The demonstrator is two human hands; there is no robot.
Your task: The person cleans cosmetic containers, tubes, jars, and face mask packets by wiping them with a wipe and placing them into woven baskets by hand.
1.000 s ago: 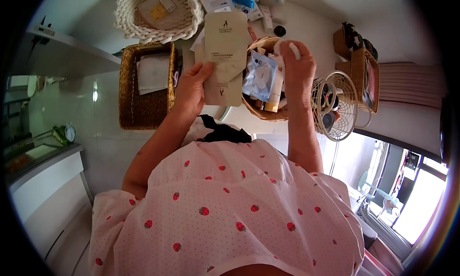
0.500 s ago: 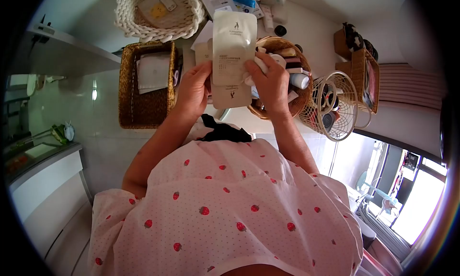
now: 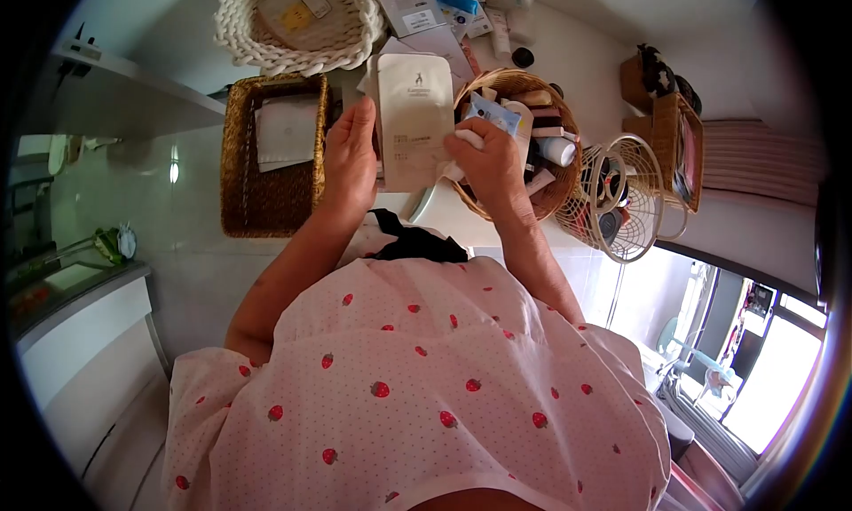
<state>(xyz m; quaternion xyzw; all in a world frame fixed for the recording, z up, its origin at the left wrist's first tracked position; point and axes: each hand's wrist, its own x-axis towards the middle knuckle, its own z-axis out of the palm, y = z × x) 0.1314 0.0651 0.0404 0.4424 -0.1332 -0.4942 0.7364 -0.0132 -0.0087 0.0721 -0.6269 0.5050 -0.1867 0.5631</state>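
Observation:
I hold a small stack of flat cream-coloured packets (image 3: 415,121) upright in front of me, with a small animal logo and fine print on the front one. Along their left edge is my left hand (image 3: 351,161), thumb pointing up and the other fingers mostly hidden. At the right edge, my right hand (image 3: 491,167) is closed on the packets, and something small and white (image 3: 469,139) shows at its fingers. Just behind that hand stands a round wicker basket (image 3: 568,178) of bottles, tubes and a blue-and-white pack (image 3: 493,113).
On the left is a rectangular woven basket (image 3: 232,161) holding white flat items (image 3: 286,129). A white braided basket (image 3: 232,32) stands behind it. Boxes (image 3: 413,10) and tubes lie at the back. To the right are a wire basket (image 3: 652,183) and a wooden organiser (image 3: 666,138).
The packets have come lower and slightly left, and now overlap more evenly instead of one sticking out below. My left thumb has risen upright. The blue-and-white pack in the round basket has come into view.

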